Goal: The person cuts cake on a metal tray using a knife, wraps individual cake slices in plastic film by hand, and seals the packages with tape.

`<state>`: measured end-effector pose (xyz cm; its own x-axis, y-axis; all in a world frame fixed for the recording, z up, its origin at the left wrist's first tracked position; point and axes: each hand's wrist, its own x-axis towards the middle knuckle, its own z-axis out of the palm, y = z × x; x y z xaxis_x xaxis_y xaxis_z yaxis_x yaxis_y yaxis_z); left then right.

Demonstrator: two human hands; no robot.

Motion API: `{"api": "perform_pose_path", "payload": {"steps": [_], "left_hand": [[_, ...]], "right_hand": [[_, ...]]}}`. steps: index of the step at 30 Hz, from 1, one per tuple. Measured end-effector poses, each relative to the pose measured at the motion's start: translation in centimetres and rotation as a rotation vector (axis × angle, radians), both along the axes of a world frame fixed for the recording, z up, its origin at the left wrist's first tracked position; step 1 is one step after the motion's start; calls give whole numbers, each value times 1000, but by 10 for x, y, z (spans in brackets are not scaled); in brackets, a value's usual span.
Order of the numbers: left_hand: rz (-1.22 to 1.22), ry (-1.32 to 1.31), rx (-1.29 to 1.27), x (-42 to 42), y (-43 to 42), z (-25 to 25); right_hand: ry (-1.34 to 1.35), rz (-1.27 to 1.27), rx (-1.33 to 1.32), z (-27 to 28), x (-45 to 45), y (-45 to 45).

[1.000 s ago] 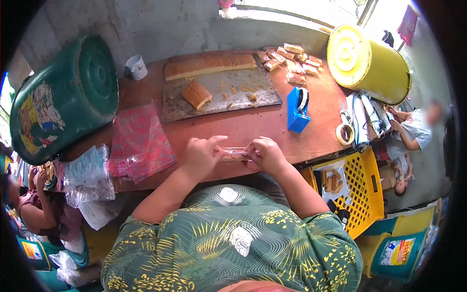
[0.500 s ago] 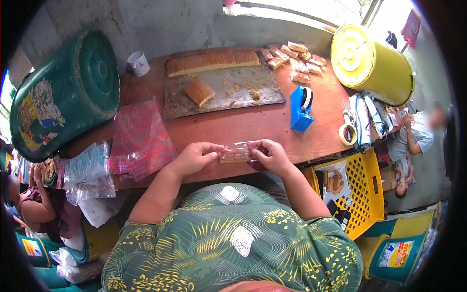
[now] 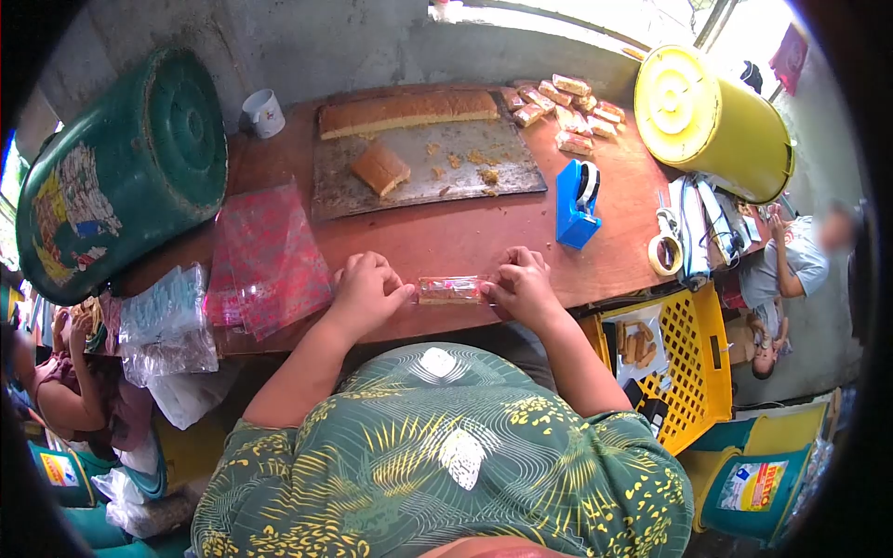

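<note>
"What's lying nearest you?"

"On the near right, a yellow crate is sitting below the table's edge, with brown sticks lying inside it. On the near left, clear bags are hanging over the edge."

"What are your hands doing?"

"I'm holding them apart, one at each end of a packet. My left hand is curling its fingers and pointing its thumb at the left end; whether it's pinching any wrap there, I can't tell. My right hand is setting its fingertips at the right end; I can't tell how firmly they're closing."

"And where's the packet lying?"

"It's lying crosswise between my hands, at the near part of the table; whether it's touching the wood, I can't tell."

"What's sitting beyond them?"

"On the left, red sheets are lying just beside the bags. On the right, a tape roll is lying near the edge, and farther in, a blue dispenser is standing upright."

"And farther off?"

"The tray is bearing a cut piece and crumbs, with a long cake running along its far side. A pile of wrapped packets is lying just right of it, and a mug is standing to its left. A green bin and a yellow bin are flanking everything."
</note>
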<state>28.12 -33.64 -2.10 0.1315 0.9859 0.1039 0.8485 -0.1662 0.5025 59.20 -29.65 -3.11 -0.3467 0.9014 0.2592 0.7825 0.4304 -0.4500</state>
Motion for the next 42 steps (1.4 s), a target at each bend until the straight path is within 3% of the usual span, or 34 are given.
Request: {"api": "perform_pose_path", "payload": {"steps": [3, 6, 9, 13, 16, 17, 20, 23, 24, 27, 29, 30, 31, 33, 36, 37, 39, 40, 42], "left_hand": [[59, -32, 139, 7, 6, -3], [-167, -31, -67, 4, 9, 15], [-228, 195, 165, 8, -6, 5], [-261, 216, 303, 14, -30, 0], [-282, 275, 41, 5, -4, 0], [-258, 240, -180, 10, 10, 21], [-254, 358, 118, 11, 15, 25], [-256, 356, 323, 14, -7, -12], [-230, 283, 296, 16, -14, -12], [-179, 120, 166, 29, -22, 2], [-59, -635, -103, 43, 1, -4], [4, -1008, -233, 47, 15, -10], [-19, -1216, -369, 45, 28, -18], [-168, -1245, -394, 48, 35, -20], [-250, -1064, -306, 55, 36, -27], [-241, -953, -231, 56, 35, -24], [-282, -639, -65, 52, 42, -31], [-341, -642, -40, 47, 41, -34], [-460, -651, -1, 45, 30, -10]], "right_hand": [[18, -30, 93, 1, -6, 2], [-17, 97, 108, -10, -2, 4], [-94, 156, 176, -14, -4, -17], [-100, 154, 131, -3, -10, -39], [-143, 208, 65, 0, 1, -21], [-186, 188, 60, 10, -3, -15], [-280, 143, 70, 18, -13, -18], [-256, 116, 191, 4, -18, -39], [-229, 107, 249, -4, -19, -48], [-212, 144, 93, -3, -19, -59], [-248, 160, -58, 9, -22, -59], [-126, 112, -7, 6, -23, -56], [-4, 65, 46, -2, -25, -49], [351, 20, 179, 1, -30, -36], [544, 116, 93, 22, -24, -26], [379, 120, 281, 31, -25, -26], [216, 263, 321, 21, -20, -24], [131, 331, 340, 15, -17, -24], [173, 398, 139, 7, -19, -30]]}}
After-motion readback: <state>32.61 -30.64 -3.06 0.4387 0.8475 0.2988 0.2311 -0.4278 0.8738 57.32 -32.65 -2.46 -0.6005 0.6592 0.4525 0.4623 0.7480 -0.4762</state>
